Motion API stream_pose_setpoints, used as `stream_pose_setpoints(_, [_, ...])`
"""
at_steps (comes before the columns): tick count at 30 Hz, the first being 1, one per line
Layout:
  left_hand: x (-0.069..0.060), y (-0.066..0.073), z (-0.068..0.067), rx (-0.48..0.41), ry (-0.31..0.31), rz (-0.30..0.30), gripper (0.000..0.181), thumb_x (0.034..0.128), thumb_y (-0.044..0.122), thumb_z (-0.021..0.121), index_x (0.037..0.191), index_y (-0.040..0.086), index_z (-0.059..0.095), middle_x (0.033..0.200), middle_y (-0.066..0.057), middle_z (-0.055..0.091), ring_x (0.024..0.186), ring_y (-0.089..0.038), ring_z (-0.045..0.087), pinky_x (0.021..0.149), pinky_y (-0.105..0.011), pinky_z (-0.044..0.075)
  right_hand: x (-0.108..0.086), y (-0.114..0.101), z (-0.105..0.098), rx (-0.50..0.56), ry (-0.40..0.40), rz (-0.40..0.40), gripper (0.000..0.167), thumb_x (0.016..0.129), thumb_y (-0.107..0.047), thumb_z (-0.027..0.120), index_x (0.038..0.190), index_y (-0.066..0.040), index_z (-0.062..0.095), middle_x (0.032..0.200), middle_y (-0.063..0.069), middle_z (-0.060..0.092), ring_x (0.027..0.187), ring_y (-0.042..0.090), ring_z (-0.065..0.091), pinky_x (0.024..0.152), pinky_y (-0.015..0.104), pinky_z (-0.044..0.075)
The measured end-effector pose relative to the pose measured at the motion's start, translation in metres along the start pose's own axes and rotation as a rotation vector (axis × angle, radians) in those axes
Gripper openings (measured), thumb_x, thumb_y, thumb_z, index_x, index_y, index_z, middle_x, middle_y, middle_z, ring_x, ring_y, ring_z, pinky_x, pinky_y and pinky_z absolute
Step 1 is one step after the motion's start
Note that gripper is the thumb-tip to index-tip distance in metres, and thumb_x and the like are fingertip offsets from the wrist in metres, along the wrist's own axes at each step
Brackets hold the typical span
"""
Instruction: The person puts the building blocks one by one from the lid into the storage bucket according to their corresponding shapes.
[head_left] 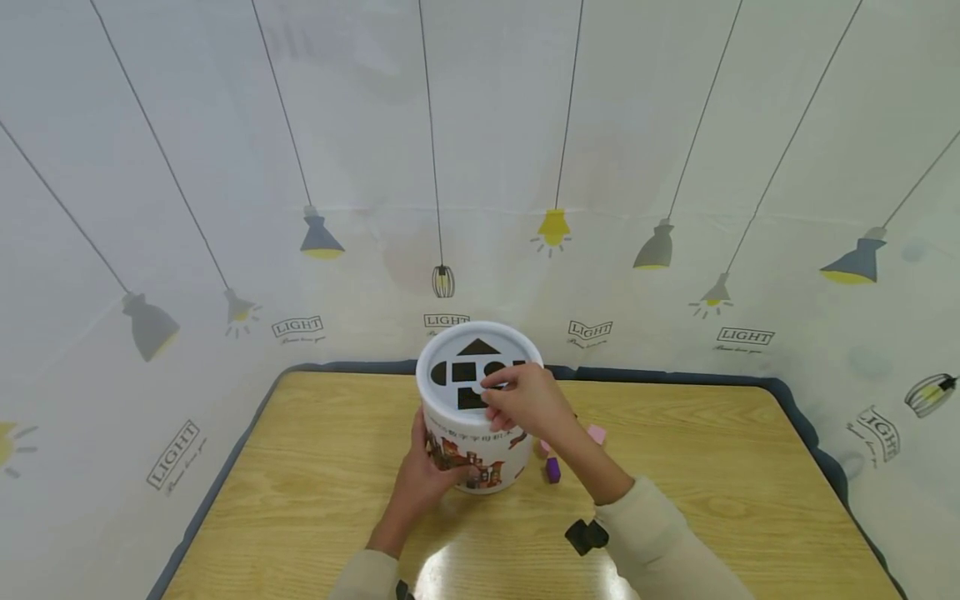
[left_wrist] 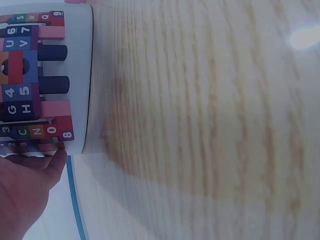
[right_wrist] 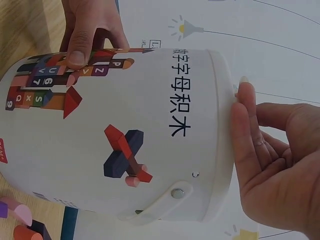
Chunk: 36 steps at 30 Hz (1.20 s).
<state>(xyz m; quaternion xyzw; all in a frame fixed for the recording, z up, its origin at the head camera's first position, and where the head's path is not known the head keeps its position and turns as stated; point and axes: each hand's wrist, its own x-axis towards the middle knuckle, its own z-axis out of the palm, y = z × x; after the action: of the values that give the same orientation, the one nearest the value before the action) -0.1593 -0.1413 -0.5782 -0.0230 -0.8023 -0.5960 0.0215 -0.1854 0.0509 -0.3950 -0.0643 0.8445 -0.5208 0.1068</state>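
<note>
Nearest thing is a pair of pale sleeves (head_left: 660, 537), with black wrist gear (head_left: 587, 536) by the right cuff. The left hand (head_left: 429, 479) is wrapped around the left side of a white alphabet-block bucket (head_left: 480, 450), thumb pressed on the printed front. Bucket's standing upright on the table, roughly mid-way across. The right hand (head_left: 528, 400) is at its white shape-sorter lid (head_left: 447, 393), fingers bent and bunched close; can't tell if they're pinching anything.

Only the head view gets you the dark cutouts (head_left: 464, 372) on top: triangle, square, half-round and so on. The right wrist cam is where you spot the strap handle (right_wrist: 167, 199) on its rivet, plus big Chinese characters. Left wrist cam is down low, so you get the castle print (left_wrist: 22, 92) with its letters and numbers.

Just right of the bucket there's a purple block (head_left: 553, 470) and a pink one (head_left: 597, 434); the right wrist cam adds an orange-red block (right_wrist: 26, 233).

Table (head_left: 322, 500) is yellowish wood grain, with glare at the near side. Past it, a dark blue band (head_left: 799, 418), then a whitish backdrop (head_left: 495, 108) printed with hanging lamps and "LIGHT" labels.
</note>
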Motion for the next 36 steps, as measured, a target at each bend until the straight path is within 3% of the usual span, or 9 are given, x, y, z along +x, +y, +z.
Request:
stream_pose_setpoints(7, [-0.001, 0.003, 0.001, -0.005, 0.004, -0.009, 0.124, 0.0589, 0.044, 0.092, 0.149, 0.053, 0.006, 0.146, 0.012, 0.040, 0.134, -0.021, 0.043, 0.116, -0.053, 0.032, -0.001, 0.003, -0.003, 0.037, -0.003, -0.010, 0.019, 0.089, -0.012, 0.069, 0.105, -0.002, 0.073, 0.066, 0.006, 0.070, 0.054, 0.018, 0.067, 0.057, 0.036, 0.062])
stream_pose_setpoints(14, [-0.010, 0.030, -0.004, -0.009, -0.023, -0.011, 0.119, 0.0672, 0.030, 0.090, 0.152, 0.041, 0.008, 0.148, 0.000, 0.041, 0.136, -0.029, 0.041, 0.116, -0.057, 0.029, -0.002, 0.010, -0.009, 0.076, 0.025, 0.007, 0.018, 0.089, -0.012, 0.069, 0.104, -0.002, 0.073, 0.067, 0.008, 0.070, 0.056, 0.019, 0.068, 0.057, 0.032, 0.061])
stream_pose_setpoints(17, [-0.011, 0.034, -0.005, -0.008, -0.023, 0.011, 0.118, 0.0677, 0.028, 0.090, 0.153, 0.039, 0.010, 0.147, -0.002, 0.042, 0.135, -0.031, 0.043, 0.114, -0.058, 0.031, -0.003, 0.013, -0.012, 0.085, 0.039, 0.004, 0.018, 0.089, -0.012, 0.069, 0.103, -0.002, 0.073, 0.068, 0.008, 0.070, 0.056, 0.018, 0.068, 0.057, 0.032, 0.061])
stream_pose_setpoints(26, [0.000, 0.000, 0.000, -0.017, -0.003, 0.025, 0.121, 0.0598, 0.043, 0.092, 0.149, 0.052, 0.010, 0.142, 0.014, 0.044, 0.132, -0.018, 0.046, 0.114, -0.049, 0.036, -0.005, 0.017, -0.018, 0.122, 0.041, 0.019, 0.018, 0.090, -0.010, 0.067, 0.104, -0.002, 0.074, 0.069, 0.010, 0.070, 0.056, 0.019, 0.068, 0.063, 0.044, 0.063])
stream_pose_setpoints(36, [0.000, 0.000, 0.000, -0.029, -0.007, 0.014, 0.121, 0.0588, 0.044, 0.092, 0.149, 0.052, 0.011, 0.143, 0.014, 0.044, 0.134, -0.022, 0.045, 0.114, -0.052, 0.034, -0.004, 0.026, -0.026, 0.127, 0.063, 0.012, 0.020, 0.091, -0.011, 0.066, 0.107, -0.001, 0.072, 0.072, 0.011, 0.070, 0.059, 0.020, 0.069, 0.061, 0.035, 0.063])
